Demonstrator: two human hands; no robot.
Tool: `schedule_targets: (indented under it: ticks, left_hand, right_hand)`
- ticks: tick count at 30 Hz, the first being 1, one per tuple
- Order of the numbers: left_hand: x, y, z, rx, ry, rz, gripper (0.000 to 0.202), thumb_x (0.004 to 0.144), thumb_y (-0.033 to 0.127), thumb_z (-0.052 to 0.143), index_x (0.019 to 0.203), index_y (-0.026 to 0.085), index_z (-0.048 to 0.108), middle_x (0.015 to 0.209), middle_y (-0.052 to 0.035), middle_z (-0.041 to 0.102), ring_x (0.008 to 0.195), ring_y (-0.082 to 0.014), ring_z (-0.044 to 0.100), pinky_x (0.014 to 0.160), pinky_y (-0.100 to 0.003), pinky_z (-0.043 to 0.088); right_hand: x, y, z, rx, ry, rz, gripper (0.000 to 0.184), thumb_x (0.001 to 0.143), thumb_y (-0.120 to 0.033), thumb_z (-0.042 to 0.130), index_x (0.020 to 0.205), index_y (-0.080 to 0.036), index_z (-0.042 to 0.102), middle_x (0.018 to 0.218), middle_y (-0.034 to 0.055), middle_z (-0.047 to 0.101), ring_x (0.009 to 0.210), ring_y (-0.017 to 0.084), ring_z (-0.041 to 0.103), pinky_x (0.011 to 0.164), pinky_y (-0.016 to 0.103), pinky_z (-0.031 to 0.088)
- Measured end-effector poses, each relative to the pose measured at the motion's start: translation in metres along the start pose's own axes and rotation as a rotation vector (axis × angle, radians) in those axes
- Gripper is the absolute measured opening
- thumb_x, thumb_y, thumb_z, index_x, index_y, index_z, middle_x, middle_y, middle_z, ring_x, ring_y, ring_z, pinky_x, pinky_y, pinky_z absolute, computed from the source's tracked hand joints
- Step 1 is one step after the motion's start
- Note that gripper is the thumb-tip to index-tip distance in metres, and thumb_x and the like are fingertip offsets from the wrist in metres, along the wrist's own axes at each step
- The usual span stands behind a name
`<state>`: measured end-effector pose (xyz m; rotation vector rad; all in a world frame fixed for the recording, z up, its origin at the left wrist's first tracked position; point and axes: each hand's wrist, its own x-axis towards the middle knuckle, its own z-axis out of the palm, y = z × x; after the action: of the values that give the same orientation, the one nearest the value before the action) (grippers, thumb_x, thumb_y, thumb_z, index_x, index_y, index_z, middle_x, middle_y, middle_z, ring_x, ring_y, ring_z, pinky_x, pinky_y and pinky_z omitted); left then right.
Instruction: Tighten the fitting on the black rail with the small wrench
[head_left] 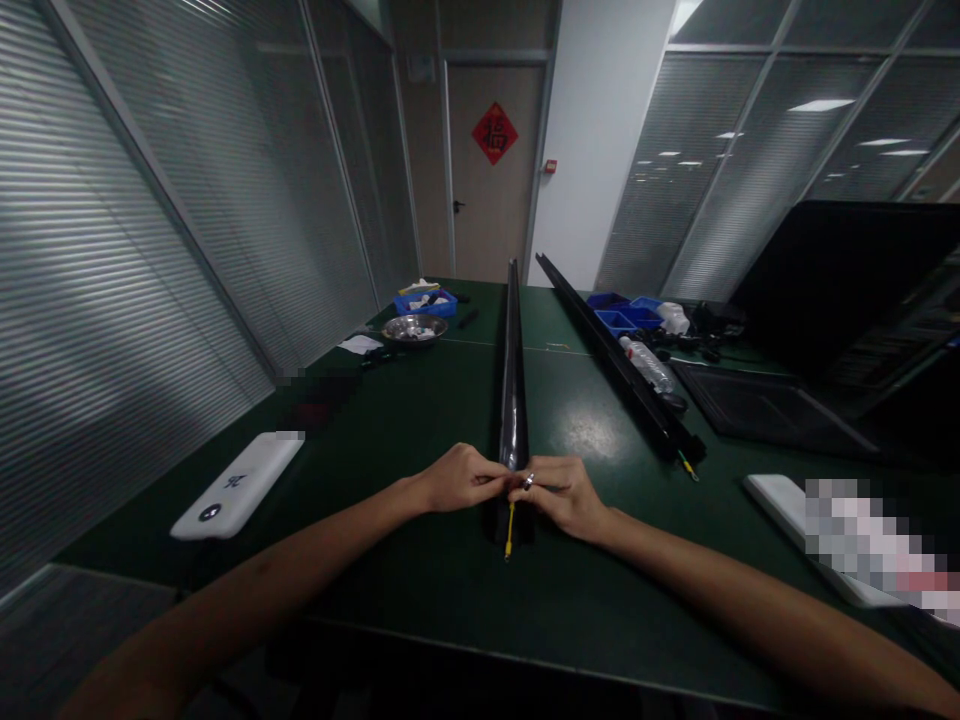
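Note:
A long black rail (513, 360) lies lengthwise down the middle of the dark green table (420, 560), its near end in front of me. My left hand (459, 478) and my right hand (562, 493) meet over that near end, fingers pinched together on a small part at the rail's top. A small silvery piece shows between my right fingers. A thin yellow wire (509, 528) hangs out of the rail's near end, below both hands.
A second black rail (615, 355) lies diagonally to the right. Blue bins (622, 312), a plastic bottle (649, 364) and a dark monitor (847, 290) stand right; a white device (238, 485), a metal bowl (414, 328) and a blue tray (425, 300) left.

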<state>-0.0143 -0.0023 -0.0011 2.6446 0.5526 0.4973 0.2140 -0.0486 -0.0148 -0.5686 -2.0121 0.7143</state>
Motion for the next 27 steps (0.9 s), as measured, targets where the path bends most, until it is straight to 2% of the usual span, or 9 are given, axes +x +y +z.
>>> schedule_targets:
  ticks: [3, 8, 14, 27]
  left_hand:
    - [-0.0001, 0.0007, -0.0006, 0.008, -0.003, -0.006, 0.032, 0.103, 0.03, 0.047, 0.095, 0.015, 0.075, 0.057, 0.0027, 0.052, 0.047, -0.0084, 0.049, 0.051, -0.019, 0.03]
    - [0.0009, 0.0049, -0.0031, 0.007, -0.006, -0.043, 0.032, 0.104, 0.032, 0.046, 0.096, 0.015, 0.072, 0.06, 0.0033, 0.052, 0.049, -0.0082, 0.051, 0.052, -0.018, 0.031]
    - [0.0022, 0.0074, -0.0044, 0.016, -0.012, -0.056, 0.029, 0.103, 0.031, 0.048, 0.094, 0.015, 0.07, 0.058, 0.0043, 0.048, 0.048, -0.0079, 0.047, 0.051, -0.018, 0.03]
    - [0.0025, 0.0059, -0.0033, 0.052, -0.012, -0.046, 0.031, 0.103, 0.032, 0.046, 0.087, 0.016, 0.068, 0.058, 0.0039, 0.05, 0.047, -0.0082, 0.047, 0.052, -0.02, 0.031]
  right_hand:
    - [0.0016, -0.0028, 0.0006, -0.058, 0.047, -0.024, 0.018, 0.099, -0.03, 0.063, 0.097, -0.019, 0.077, 0.083, 0.0061, 0.07, 0.073, 0.018, 0.066, 0.065, 0.029, 0.051]
    - [0.0033, -0.0059, 0.0006, -0.13, 0.173, 0.027, 0.022, 0.102, -0.03, 0.056, 0.088, -0.017, 0.069, 0.079, 0.0039, 0.062, 0.069, 0.016, 0.059, 0.064, 0.029, 0.048]
    - [0.0008, -0.0036, -0.0008, -0.114, 0.158, 0.081, 0.028, 0.107, -0.031, 0.043, 0.095, -0.018, 0.065, 0.079, 0.0026, 0.057, 0.071, 0.016, 0.058, 0.067, 0.029, 0.047]
    - [0.0016, 0.0034, 0.0004, -0.11, 0.149, 0.076, 0.03, 0.107, -0.031, 0.043, 0.093, -0.019, 0.066, 0.085, 0.0041, 0.06, 0.075, 0.017, 0.06, 0.069, 0.03, 0.048]
